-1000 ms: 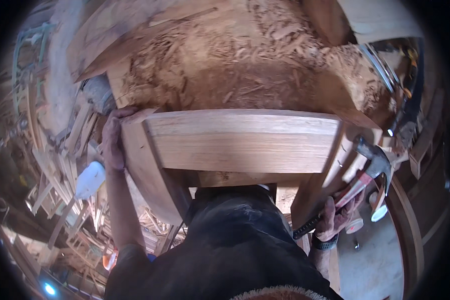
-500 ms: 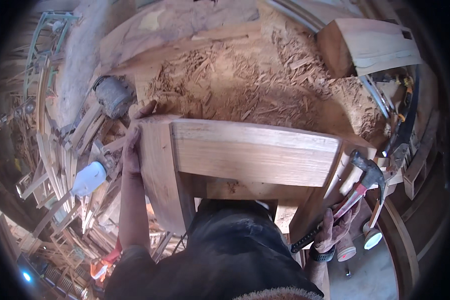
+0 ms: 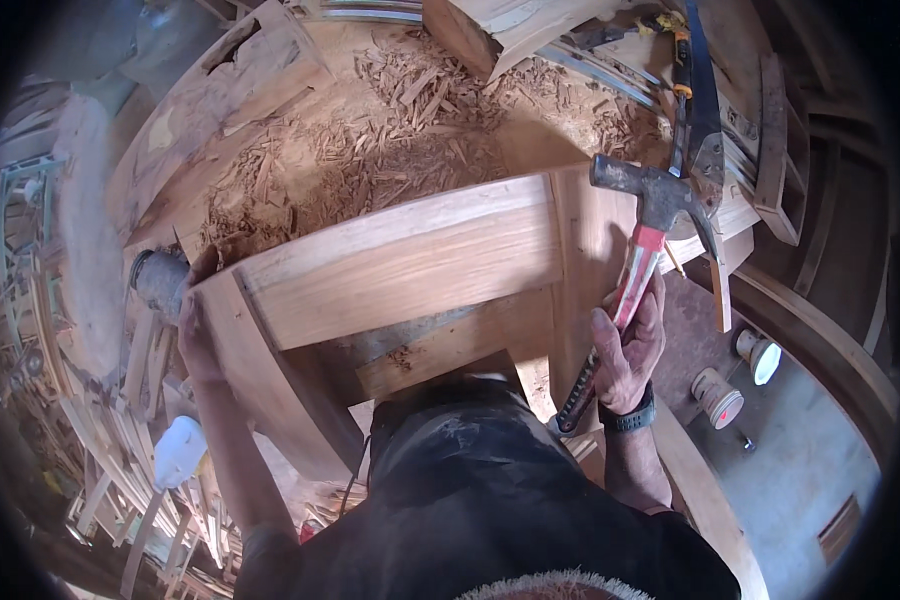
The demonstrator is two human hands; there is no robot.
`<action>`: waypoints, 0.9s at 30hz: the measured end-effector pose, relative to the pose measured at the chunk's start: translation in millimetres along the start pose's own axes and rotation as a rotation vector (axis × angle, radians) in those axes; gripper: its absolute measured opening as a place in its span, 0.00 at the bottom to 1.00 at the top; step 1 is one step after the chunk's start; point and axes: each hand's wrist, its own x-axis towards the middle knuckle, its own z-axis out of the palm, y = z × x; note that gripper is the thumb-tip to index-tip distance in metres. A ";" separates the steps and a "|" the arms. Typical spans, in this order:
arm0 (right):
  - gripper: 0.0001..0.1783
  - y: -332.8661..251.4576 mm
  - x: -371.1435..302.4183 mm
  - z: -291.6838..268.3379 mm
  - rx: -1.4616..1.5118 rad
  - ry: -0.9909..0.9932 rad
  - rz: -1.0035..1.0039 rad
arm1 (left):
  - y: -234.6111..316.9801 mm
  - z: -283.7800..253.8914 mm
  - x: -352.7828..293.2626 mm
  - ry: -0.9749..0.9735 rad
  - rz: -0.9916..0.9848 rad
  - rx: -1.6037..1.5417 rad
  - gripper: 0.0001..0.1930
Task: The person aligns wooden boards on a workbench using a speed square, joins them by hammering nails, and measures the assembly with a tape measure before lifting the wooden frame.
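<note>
Wooden frame in the middle, right hand with fingers wrapped around a hammer, left hand against frame's left edge, how far its fingers curl unclear, wood shavings beyond.

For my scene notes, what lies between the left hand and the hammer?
In the head view, a pale wooden frame lies between the left hand and the hammer, which the right hand grips.

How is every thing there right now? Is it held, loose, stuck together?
wooden frame: unpainted, boards fitted together
hammer: held, head pointing forward
left hand: touching the frame's left side
right hand: closed around the hammer
dark wristband: round the right wrist
wood shavings: loose, scattered
white jug: can't tell if capped
</note>
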 end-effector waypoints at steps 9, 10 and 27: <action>0.21 -3.9 1.8 -0.1 0.278 0.055 0.074 | 13.9 -9.4 24.9 0.008 -0.018 0.220 0.33; 0.21 -5.1 2.6 -4.2 0.300 0.053 0.092 | 16.5 -3.5 23.7 0.047 -0.008 0.285 0.31; 0.10 48.7 -66.4 -159.8 0.237 0.706 0.180 | 57.5 201.2 58.9 -0.294 0.678 1.170 0.14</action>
